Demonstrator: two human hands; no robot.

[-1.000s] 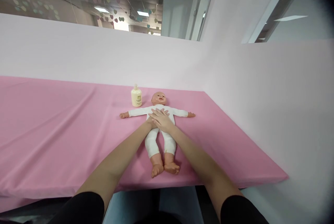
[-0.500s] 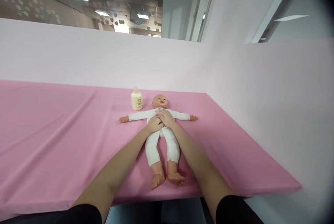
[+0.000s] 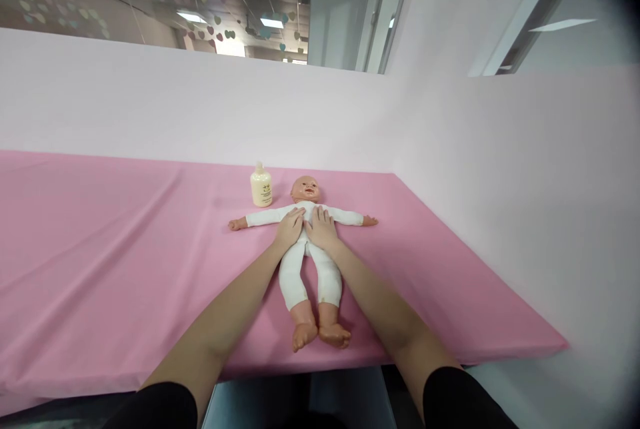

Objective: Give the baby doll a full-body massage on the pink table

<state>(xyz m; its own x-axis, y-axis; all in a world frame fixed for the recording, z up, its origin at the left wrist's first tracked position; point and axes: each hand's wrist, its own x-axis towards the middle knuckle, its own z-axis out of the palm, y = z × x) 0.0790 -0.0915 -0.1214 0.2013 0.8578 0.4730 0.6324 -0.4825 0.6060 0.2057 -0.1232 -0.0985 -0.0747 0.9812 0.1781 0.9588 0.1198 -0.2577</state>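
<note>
A baby doll (image 3: 306, 249) in a white body suit lies on its back, arms stretched out sideways, feet toward me. My left hand (image 3: 290, 228) rests flat on the left side of its chest, fingers pointing up toward the shoulder. On the right side of the chest lies my right hand (image 3: 321, 228), palm down with its fingers spread. A narrow strip of white cloth shows between the two hands. Beyond the doll's left-hand arm stands a cream-coloured pump bottle (image 3: 261, 188) with a printed label; neither hand touches it.
A pink cover (image 3: 125, 269) with a few creases spreads over the table under the doll. White walls (image 3: 200, 109) rise behind and at the right, with windows above. The table's front edge runs just before my body.
My hands, overlapping at the middle of the doll's chest before, have drawn apart to its two sides. The camera view has shifted slightly. Doll and bottle stay in place.
</note>
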